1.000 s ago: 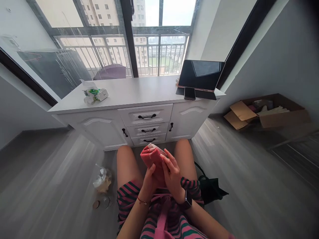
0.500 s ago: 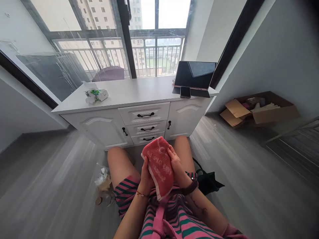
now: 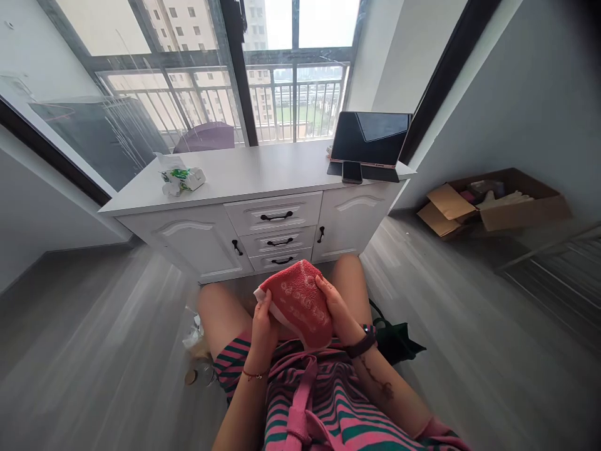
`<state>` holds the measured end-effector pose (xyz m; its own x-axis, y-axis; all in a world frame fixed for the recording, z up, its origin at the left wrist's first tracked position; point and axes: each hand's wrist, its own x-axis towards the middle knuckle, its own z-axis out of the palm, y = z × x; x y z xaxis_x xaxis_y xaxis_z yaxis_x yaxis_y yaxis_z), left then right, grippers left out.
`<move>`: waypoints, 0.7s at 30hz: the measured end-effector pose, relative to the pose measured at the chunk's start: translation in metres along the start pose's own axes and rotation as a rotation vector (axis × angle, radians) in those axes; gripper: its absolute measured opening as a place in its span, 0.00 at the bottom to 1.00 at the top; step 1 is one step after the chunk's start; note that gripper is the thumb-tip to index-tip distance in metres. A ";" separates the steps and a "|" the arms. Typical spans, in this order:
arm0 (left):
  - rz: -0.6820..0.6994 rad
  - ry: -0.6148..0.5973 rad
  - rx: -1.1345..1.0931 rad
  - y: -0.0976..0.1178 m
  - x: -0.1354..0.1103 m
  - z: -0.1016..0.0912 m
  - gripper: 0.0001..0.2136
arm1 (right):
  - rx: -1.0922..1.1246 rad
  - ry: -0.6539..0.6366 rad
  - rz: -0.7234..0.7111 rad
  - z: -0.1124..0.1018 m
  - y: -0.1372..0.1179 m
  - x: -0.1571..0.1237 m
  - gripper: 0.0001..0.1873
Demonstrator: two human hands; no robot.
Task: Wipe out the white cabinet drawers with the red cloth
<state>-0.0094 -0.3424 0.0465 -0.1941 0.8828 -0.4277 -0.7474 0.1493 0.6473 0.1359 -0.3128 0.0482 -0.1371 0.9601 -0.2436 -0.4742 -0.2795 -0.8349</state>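
Observation:
Between my hands, above my lap, is a red towel (image 3: 300, 300) with a pale pattern and whitish edges. It looks folded, and its lower part hangs down. My left hand (image 3: 263, 322) pinches its left corner, thumb on top. On the right side, my right hand (image 3: 335, 304) grips the upper edge with the thumb over the front. The fingers behind the cloth are hidden on both sides.
Ahead stands a white cabinet (image 3: 263, 175) bearing a tissue pack (image 3: 183, 180), a tablet (image 3: 370, 139) and a phone (image 3: 352, 172). An open cardboard box (image 3: 526, 213) lies right. A dark bag (image 3: 399, 343) and a jar (image 3: 209, 376) sit on the floor beside me.
My left hand has moved left and slightly up, drawing the towel's left corner outward. The towel is spread wider, and its lower end has risen. My right hand has shifted slightly right.

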 end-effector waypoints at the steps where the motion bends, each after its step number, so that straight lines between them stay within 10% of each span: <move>1: 0.011 0.003 0.024 0.000 0.001 0.000 0.17 | 0.033 -0.014 0.025 0.001 0.000 -0.001 0.24; 7: 0.155 -0.059 0.101 0.004 0.000 0.001 0.32 | 0.177 0.010 0.050 0.006 -0.002 -0.005 0.25; 21: 0.284 0.009 0.181 0.001 0.023 -0.002 0.15 | 0.048 -0.089 0.099 0.000 -0.006 0.007 0.20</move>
<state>-0.0155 -0.3224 0.0358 -0.3849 0.8966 -0.2190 -0.5376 -0.0249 0.8428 0.1376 -0.3045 0.0519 -0.2611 0.9248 -0.2766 -0.4954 -0.3743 -0.7839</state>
